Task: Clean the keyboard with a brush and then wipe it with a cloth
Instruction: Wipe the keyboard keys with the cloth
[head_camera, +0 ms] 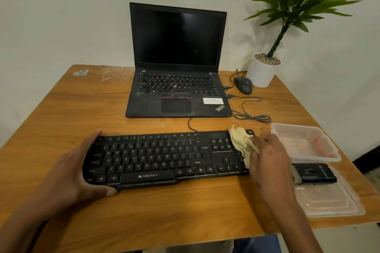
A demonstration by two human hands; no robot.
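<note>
A black Zebronics keyboard [160, 160] lies across the front of the wooden table [72, 109]. My left hand [82, 168] grips its left end, fingers over the far edge and thumb under the near edge. My right hand [269, 162] holds a crumpled pale yellow cloth [241, 144] against the keyboard's right end, over the number pad, which is mostly hidden. A black brush [314, 172] with pale bristles lies just right of the keyboard, on a clear plastic lid [329, 201].
An open black laptop [176, 63] stands behind the keyboard, with a black mouse [243, 85] and looped cable [253, 116] to its right. A clear plastic container [304, 144] sits at the right edge. A potted plant [261, 72] occupies the far right corner.
</note>
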